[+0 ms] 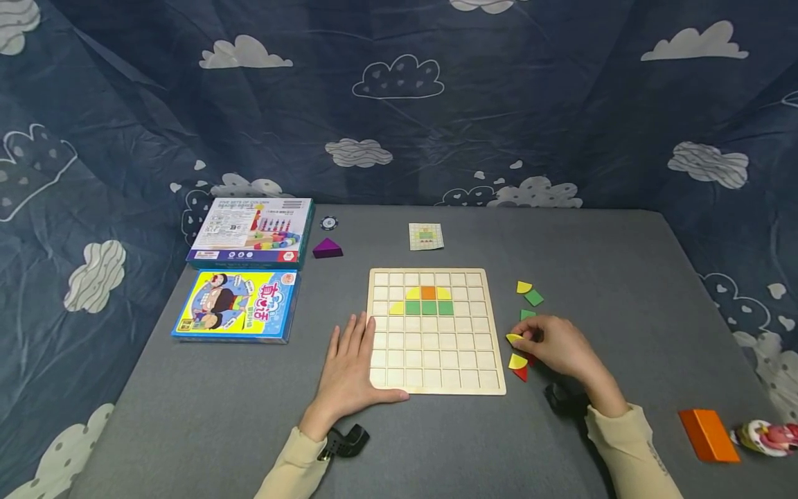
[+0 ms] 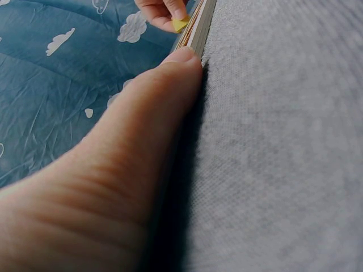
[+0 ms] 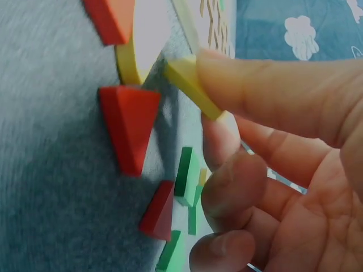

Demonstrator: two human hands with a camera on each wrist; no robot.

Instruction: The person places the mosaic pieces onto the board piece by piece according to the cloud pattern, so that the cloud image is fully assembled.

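Head view: the left hand [image 1: 350,367] rests flat, fingers straight, on the wooden grid board's [image 1: 434,331] left edge on the grey bench [image 1: 561,450]. The right hand [image 1: 557,344] pinches a yellow piece [image 1: 514,338] just right of the board.

Left wrist view: the thumb [image 2: 147,107] presses the board edge [image 2: 197,31].

Right wrist view: fingertips [image 3: 227,122] grip the yellow piece [image 3: 187,82] beside red pieces [image 3: 129,126].

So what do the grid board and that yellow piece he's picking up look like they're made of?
The grid board looks like pale unfinished wood: light grain tone, with layered edges in the left wrist view suggesting plywood. The yellow piece, pinched by the right hand, seems painted wood, matte and solid-coloured, though plastic can't be ruled out.
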